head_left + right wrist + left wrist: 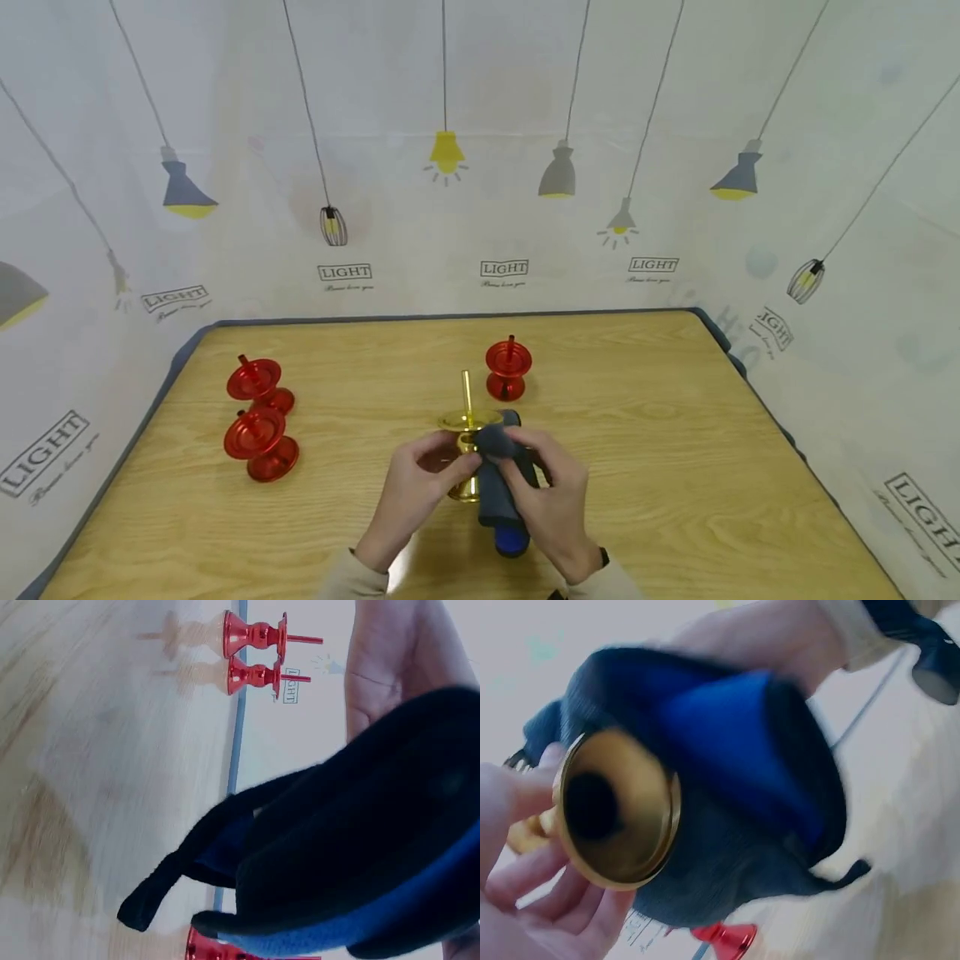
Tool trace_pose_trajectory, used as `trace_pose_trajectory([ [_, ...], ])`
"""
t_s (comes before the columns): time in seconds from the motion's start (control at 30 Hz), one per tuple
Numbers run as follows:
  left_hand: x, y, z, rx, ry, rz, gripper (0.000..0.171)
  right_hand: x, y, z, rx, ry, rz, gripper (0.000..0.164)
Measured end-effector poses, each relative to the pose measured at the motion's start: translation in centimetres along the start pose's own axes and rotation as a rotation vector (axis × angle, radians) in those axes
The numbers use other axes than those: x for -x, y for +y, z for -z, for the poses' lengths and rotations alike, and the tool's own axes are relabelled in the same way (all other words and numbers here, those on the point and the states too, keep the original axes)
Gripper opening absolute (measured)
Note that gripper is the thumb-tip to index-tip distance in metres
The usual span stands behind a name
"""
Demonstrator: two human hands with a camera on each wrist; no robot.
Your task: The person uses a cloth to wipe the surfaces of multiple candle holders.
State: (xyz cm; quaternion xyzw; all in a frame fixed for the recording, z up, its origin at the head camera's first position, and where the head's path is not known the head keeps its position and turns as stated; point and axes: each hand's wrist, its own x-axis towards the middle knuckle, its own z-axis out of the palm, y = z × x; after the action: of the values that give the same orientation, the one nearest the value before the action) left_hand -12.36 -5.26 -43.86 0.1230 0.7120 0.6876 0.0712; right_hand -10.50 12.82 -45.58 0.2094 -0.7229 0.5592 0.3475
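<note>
- Your left hand grips the gold candle holder by its stem, thumb and fingers curled round; the narrow waist probably gives them the surest hold and leaves dish and foot uncovered.
- The dish sits just above those fingers, spike pointing up, with the foot below them. Its hollow underside shows in the left wrist view, so you seem to have it lifted off the table, perhaps for easier turning.
- Your right hand pinches the dark cloth, bunched just under the dish; bunching likely lets your fingertips press it into tight curves.
- The loose part hangs below those fingers, blue side partly showing, probably left slack because only the bunch is working.
- Beyond your fingers stands one red candle holder; well left of them stand a nearer red holder and a farther red holder, presumably spaced to give your hands room.
</note>
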Motion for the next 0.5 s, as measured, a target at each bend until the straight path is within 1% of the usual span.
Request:
trace_pose_trajectory([
  [0.03, -0.1, -0.1, 0.2, -0.010, -0.021, 0.004, 0.034, 0.0, -0.1, 0.1, 0.013, -0.010, 0.030, 0.038],
  [0.07, -0.2, -0.2, 0.5, -0.010, -0.048, 0.002, 0.033, 0.0, -0.2, 0.1, 0.010, -0.020, 0.034, 0.038],
  [0.13, -0.3, -0.3, 0.9, -0.011, -0.113, -0.023, 0.034, 0.1, -0.3, 0.3, -0.025, -0.038, -0.008, 0.038],
  [0.2, -0.3, -0.4, 1.2, -0.021, -0.164, -0.061, 0.035, 0.1, -0.4, 0.5, -0.066, -0.056, -0.083, 0.036],
  [0.27, -0.3, -0.5, 1.3, -0.035, -0.195, -0.098, 0.035, 0.2, -0.3, 0.7, -0.102, -0.070, -0.143, 0.034],
  [0.3, -0.3, -0.5, 1.3, -0.048, -0.205, -0.118, 0.034, 0.2, -0.2, 0.8, -0.108, -0.076, -0.157, 0.032],
  [0.33, -0.4, -0.5, 1.2, -0.067, -0.207, -0.132, 0.034, 0.2, -0.1, 0.9, -0.097, -0.083, -0.157, 0.032],
  [0.4, -0.4, -0.5, 1.1, -0.106, -0.195, -0.143, 0.031, 0.1, 0.1, 1.0, -0.031, -0.096, -0.160, 0.031],
  [0.43, -0.4, -0.6, 0.9, -0.122, -0.181, -0.146, 0.030, 0.0, 0.2, 1.1, 0.008, -0.095, -0.157, 0.030],
  [0.5, -0.6, -0.7, 0.5, -0.133, -0.130, -0.125, 0.028, -0.2, 0.3, 1.5, 0.093, -0.070, -0.183, 0.025],
])
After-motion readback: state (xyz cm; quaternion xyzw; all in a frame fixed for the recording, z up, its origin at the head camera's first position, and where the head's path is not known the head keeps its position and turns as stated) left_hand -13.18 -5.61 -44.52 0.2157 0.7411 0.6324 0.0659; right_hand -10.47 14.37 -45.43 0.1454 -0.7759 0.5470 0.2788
